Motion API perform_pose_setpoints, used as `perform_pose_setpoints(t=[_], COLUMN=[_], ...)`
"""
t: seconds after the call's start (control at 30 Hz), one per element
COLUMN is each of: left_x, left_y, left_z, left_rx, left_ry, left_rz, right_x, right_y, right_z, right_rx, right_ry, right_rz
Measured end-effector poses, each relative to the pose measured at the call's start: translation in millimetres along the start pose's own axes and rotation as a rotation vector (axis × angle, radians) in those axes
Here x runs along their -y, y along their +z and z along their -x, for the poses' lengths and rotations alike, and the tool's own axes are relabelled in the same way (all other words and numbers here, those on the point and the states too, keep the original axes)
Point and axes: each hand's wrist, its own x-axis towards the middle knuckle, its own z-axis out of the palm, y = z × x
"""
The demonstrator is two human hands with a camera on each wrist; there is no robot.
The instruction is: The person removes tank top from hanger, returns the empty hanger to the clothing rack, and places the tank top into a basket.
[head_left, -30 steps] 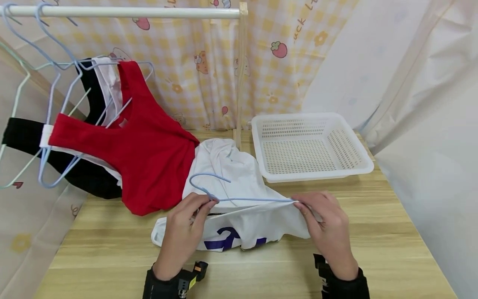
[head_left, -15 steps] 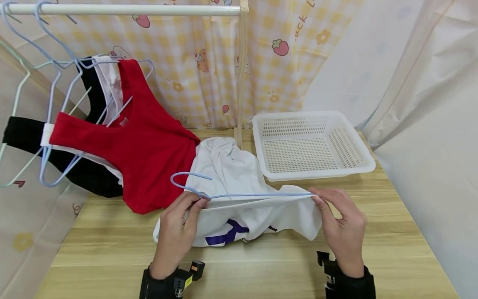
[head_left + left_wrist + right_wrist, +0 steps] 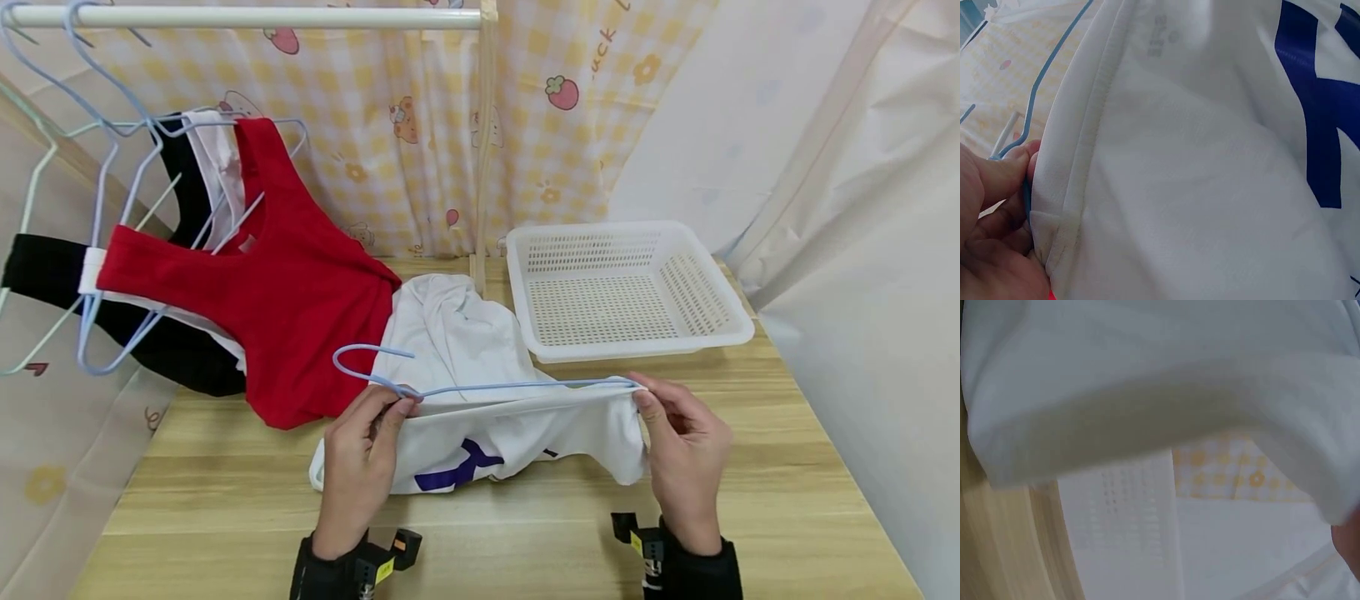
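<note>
A light blue hanger lies sideways along the top edge of a white shirt with dark blue printing, its hook pointing left. My left hand pinches the hanger near the base of its hook, together with the shirt's edge. In the left wrist view, thumb and fingers meet on the blue rod beside the stitched hem. At the hanger's right end, my right hand pinches the shirt's upper corner and the rod. From the right wrist, mostly loose shirt cloth shows, with only a bit of that hand.
A red tank top hangs in front of white and black ones on hangers at left, from a white rail. Behind the shirt stands a rack post. A white perforated basket sits at back right on the wooden table.
The hanger has shifted left in the shirt, its hook now over the red tank top's edge. My right hand has moved right, stretching the shirt's top edge; the left hand barely moved.
</note>
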Motion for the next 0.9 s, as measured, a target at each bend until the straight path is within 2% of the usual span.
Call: perform_pose_setpoints(t=[0.13,0.23,0.3,0.53,0.63,0.73,0.8,0.9], left_x=[-0.6,-2.9,-5.0,-15.7,-19.8,-23.2,-25.8,-27.6], left_y=[2.2,5.5,8.8,20.1,22.5,24.7,25.9,26.6], left_z=[1.4,1.0,0.3,-1.3,-2.1,-3.9,-5.6,-8.5], left_rx=[-0.023,-0.016,-0.004,0.033,0.040,0.045,0.052,0.049], left_ry=[-0.041,-0.058,-0.064,-0.063,-0.056,-0.032,-0.021,0.001], left_rz=[0.024,0.117,0.190,0.351,0.377,0.376,0.367,0.357], right_x=[-1.5,-4.1,-5.0,-8.9,-15.4,-25.7,-33.8,-44.5], right_y=[8.9,17.6,24.5,47.5,54.8,61.6,65.8,70.5], right_z=[4.9,9.5,13.2,25.5,30.6,35.7,39.6,45.7], right_rx=[-0.006,0.025,0.054,0.188,0.242,0.302,0.356,0.473], right_ry=[0.077,0.089,0.101,0.160,0.194,0.168,0.141,0.155], right_rz=[-0.101,-0.165,-0.150,0.017,0.063,0.179,0.296,0.451])
